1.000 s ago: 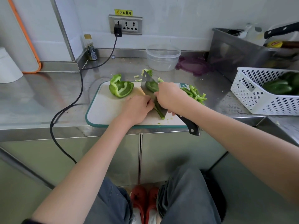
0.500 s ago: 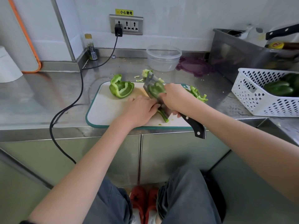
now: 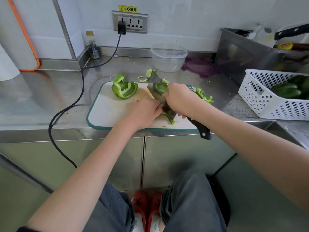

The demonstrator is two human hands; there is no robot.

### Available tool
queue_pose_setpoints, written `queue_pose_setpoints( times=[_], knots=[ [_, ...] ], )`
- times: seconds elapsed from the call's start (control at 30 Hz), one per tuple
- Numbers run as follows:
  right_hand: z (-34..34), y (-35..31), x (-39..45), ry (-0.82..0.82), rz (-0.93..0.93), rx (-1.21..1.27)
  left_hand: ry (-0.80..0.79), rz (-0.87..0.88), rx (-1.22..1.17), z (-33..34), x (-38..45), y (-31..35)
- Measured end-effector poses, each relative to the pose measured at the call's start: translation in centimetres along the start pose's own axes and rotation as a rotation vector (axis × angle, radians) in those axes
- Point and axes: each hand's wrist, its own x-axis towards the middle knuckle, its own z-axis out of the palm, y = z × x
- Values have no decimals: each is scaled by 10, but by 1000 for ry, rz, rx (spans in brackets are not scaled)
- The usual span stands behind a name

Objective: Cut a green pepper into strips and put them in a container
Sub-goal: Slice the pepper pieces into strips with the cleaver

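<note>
Red slippers (image 3: 147, 206) and grey trousers (image 3: 192, 203) fill the nearest part of the view, in front of stainless cabinet doors (image 3: 175, 158). Above them the steel worktop (image 3: 41, 97) carries a white cutting board (image 3: 107, 113) with a teal rim. On its near half the left hand (image 3: 144, 113) lies knuckles up, its fingers bent down onto a pepper piece (image 3: 169, 117) and pressing it to the board; only the piece's dark green near end shows past the hand. Just right of it the right hand (image 3: 181, 99) has its fingers clenched round a cleaver (image 3: 156, 87), whose black riveted handle end (image 3: 201, 129) juts out toward the viewer over the worktop's edge. The blade stands on edge against the left hand's knuckles, across the pepper piece.

Beyond the blade a second pepper chunk (image 3: 160, 87) lies on the board, and a larger hollowed pepper section (image 3: 124, 88) sits at the board's far left. Cut strips (image 3: 204, 96) are heaped at the board's right edge, behind the right hand. Pale trimmings (image 3: 148, 75) lie on the worktop past the board.

Farther back stands a clear plastic container (image 3: 168, 56) with a purple lid (image 3: 200, 68) beside it. At right a white perforated basket (image 3: 270, 96) holds whole green peppers (image 3: 287, 90). A black cable (image 3: 80, 96) runs from the wall socket (image 3: 129, 22).
</note>
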Motion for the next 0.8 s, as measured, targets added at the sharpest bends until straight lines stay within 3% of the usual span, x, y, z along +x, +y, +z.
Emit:
queue_pose_setpoints(
  times=[0.17, 0.3, 0.4, 0.57, 0.7, 0.8],
  knots=[
    [-2, 8, -8, -87, 63, -89, -4, -50, -106, 0, 1, -5],
    [1, -1, 9, -29, 25, -62, 23, -59, -167, -1, -2, -6],
    [-7, 1, 20, -92, 101, -27, 71, -169, -180, -3, -2, -8],
    [-15, 29, 8, -51, 141, 50, 81, -247, -99, -5, 1, -7],
    [-23, 35, 16, -53, 146, 112, 180, -249, -85, -10, 4, -10],
    [-45, 52, 24, 68, 128, 118, 157, -205, 33, -15, 18, -4]
  ],
)
